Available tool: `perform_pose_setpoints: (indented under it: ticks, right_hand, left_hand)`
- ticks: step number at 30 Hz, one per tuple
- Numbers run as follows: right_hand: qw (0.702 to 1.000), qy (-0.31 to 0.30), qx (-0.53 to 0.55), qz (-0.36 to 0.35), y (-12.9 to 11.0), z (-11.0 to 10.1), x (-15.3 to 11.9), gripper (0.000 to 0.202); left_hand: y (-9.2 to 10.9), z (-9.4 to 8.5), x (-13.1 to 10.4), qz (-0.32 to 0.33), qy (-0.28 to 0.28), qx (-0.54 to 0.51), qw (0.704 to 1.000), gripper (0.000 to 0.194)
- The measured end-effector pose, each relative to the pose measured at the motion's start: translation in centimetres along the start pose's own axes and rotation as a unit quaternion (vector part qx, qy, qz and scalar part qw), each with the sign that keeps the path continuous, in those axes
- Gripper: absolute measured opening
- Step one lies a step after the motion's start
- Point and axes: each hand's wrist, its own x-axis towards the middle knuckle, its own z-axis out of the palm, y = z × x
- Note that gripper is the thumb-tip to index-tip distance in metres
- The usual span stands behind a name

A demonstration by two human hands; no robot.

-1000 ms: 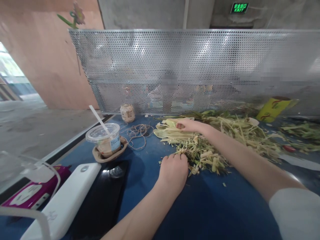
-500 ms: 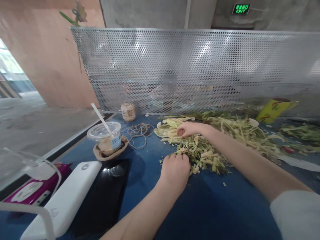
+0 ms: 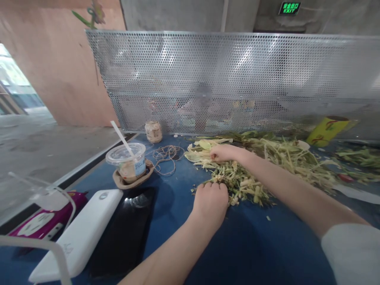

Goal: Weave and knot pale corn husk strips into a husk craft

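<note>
A heap of dried flower stems (image 3: 251, 186), green and straw-coloured, lies on the blue tabletop (image 3: 237, 245). Around the heap's near left edge my left hand (image 3: 211, 200) is closed, knuckles up, with the stems under its fingers; the fingertips are hidden. Farther back, my right hand (image 3: 223, 152) has its fingers curled together above pale, dry corn husks (image 3: 194, 152). What it pinches, if anything, is too small to make out. More husks and dry leaves (image 3: 285, 158) stretch beyond my right forearm.
To the left stand a lidded plastic cup (image 3: 130, 168) with a straw in a cardboard holder, a white power bank (image 3: 80, 233), a black phone (image 3: 124, 233) and a purple packet (image 3: 38, 223). Loose twine (image 3: 168, 156), a twine roll (image 3: 153, 132) and a yellow tube (image 3: 326, 131) lie near the perforated metal screen (image 3: 178, 79).
The view has shifted slightly. My right hand has curled its fingers in more tightly over the husks. My left hand keeps its place on the stems.
</note>
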Motion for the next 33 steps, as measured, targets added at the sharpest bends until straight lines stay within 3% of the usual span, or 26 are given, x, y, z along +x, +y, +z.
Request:
perform_pose_setpoints:
  ticks: [4, 11, 21, 26, 30, 33]
  right_hand:
    - [0.997, 0.018, 0.066, 0.035, 0.9, -1.2, -0.1, 0.021]
    - [0.968, 0.127, 0.207, 0.060, 1.2, -3.1, -1.4, 0.019]
    - [0.903, 0.285, 0.323, 0.008, -1.1, -7.5, -3.9, 0.022]
    - [0.850, 0.403, 0.336, -0.047, -2.8, -9.7, -5.5, 0.011]
    - [0.831, 0.424, 0.360, -0.027, -2.8, -10.7, -6.1, 0.012]
    - [0.793, 0.465, 0.394, -0.009, -2.6, -11.0, -6.8, 0.013]
  left_hand:
    - [0.0, -0.1, -0.1, 0.003, -0.005, -0.002, 1.000, 0.021]
    - [0.1, -0.3, 0.1, -0.007, -0.011, -0.002, 1.000, 0.020]
    - [0.0, -0.7, 0.0, -0.034, -0.008, 0.000, 0.999, 0.023]
    - [0.0, -0.9, 0.1, -0.043, -0.009, -0.004, 0.999, 0.023]
    - [0.0, -1.2, 0.0, -0.052, -0.007, -0.005, 0.999, 0.022]
    - [0.1, -1.3, 0.0, -0.053, 0.000, -0.010, 0.999, 0.022]
